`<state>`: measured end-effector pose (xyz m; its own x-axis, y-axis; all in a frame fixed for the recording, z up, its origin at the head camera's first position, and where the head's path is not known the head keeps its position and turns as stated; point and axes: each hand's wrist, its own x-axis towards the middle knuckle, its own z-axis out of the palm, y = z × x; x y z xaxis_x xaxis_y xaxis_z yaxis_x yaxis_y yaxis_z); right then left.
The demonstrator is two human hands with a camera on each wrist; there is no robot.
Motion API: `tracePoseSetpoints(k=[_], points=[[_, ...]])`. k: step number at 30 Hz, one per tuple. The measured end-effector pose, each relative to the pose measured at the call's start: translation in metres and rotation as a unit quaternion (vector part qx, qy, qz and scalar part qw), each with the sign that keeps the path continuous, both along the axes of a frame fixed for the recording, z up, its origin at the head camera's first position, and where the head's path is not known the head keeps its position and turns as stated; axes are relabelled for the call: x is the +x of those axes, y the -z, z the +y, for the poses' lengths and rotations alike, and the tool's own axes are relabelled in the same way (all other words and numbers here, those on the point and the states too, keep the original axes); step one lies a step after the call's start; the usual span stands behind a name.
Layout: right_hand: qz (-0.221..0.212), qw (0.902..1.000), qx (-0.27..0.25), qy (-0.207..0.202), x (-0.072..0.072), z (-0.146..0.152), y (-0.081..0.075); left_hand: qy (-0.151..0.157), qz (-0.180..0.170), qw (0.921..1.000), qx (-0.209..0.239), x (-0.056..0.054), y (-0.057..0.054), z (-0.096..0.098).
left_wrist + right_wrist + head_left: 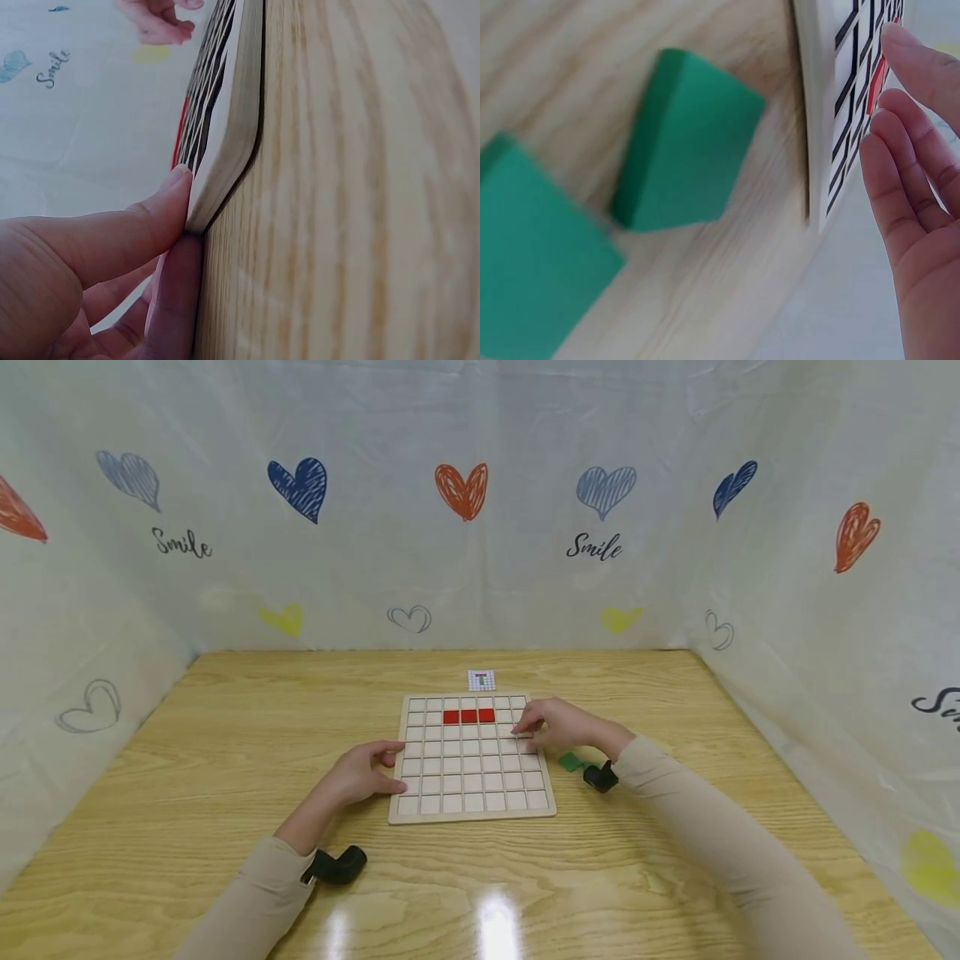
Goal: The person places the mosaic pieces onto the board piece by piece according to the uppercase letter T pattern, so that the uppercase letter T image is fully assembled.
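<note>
A pale wooden grid board (472,818) lies flat on the table, with a row of three red square tiles (468,717) in its upper part. My left hand (360,775) steadies the board's left side, thumb and forefinger spread apart along its edge. In the left wrist view, the thumb (161,206) touches the rim. Over the board's right side hovers my right hand (558,725), its fingers gently bent and no tile showing between thumb and fingers. Green tiles (694,142) lie on the table beside the board, below the right wrist.
A small card (482,680) printed with a grid and a T-shaped pattern lies behind the board. A white curtain (465,577) with hearts and lettering surrounds the wooden table (300,693). Black wrist cameras (339,865) jut inward from both sleeves.
</note>
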<state>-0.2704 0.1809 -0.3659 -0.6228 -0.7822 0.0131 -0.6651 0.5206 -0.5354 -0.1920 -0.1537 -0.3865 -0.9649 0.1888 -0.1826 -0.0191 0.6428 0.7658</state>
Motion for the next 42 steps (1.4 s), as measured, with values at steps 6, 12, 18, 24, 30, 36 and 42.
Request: tracePoseSetpoints(k=[6, 12, 18, 24, 30, 36, 42], points=[[-0.005, 1.0, -0.003, 0.001, 0.005, 0.01, 0.002, 0.001, 0.002, 1.0, 0.0, 0.0, 0.001, -0.001], [-0.019, 0.9995, 0.003, 0.024, 0.01, 0.019, 0.002, 0.004, 0.005, 1.0, -0.002, -0.001, 0.003, -0.001], [-0.029, 0.9987, -0.011, 0.04, 0.017, 0.027, 0.004, 0.004, 0.007, 1.0, 0.003, -0.002, 0.003, -0.002], [-0.007, 0.9993, -0.029, 0.025, 0.023, 0.036, 0.008, 0.005, 0.005, 1.0, 0.003, -0.002, 0.004, -0.002], [-0.01, 0.9988, -0.036, 0.032, 0.028, 0.044, 0.01, 0.002, 0.003, 1.0, 0.007, -0.002, 0.004, -0.003], [-0.023, 0.9979, -0.043, 0.043, 0.032, 0.053, 0.012, 0.003, 0.003, 1.0, 0.008, -0.002, 0.003, -0.004], [-0.029, 0.9974, -0.036, 0.056, 0.037, 0.061, 0.015, 0.004, 0.001, 1.0, 0.006, -0.001, 0.002, -0.003]])
